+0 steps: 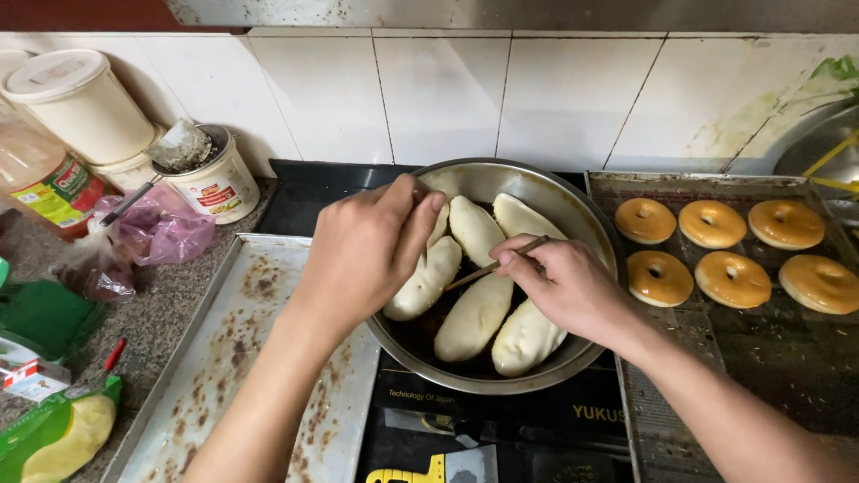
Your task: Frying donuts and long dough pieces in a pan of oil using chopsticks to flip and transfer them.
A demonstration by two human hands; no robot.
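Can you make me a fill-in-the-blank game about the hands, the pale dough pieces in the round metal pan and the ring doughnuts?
1. The golden-brown ring doughnuts on the dark metal rack number ____.
2. The right hand holds a thin wooden ____ over the round metal pan.
3. The pale long dough pieces lie in dark ____.
4. The empty stained tray lies on the pan's ____ side.

Missing words: six; stick; oil; left

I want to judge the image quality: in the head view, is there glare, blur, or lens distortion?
Head view: sharp overall, both hands without motion blur; soft glare on the glazed ring doughnuts and the pan rim; wide-angle bending curves the wall tiles and tilts the white tub; light is even, shadows weak.
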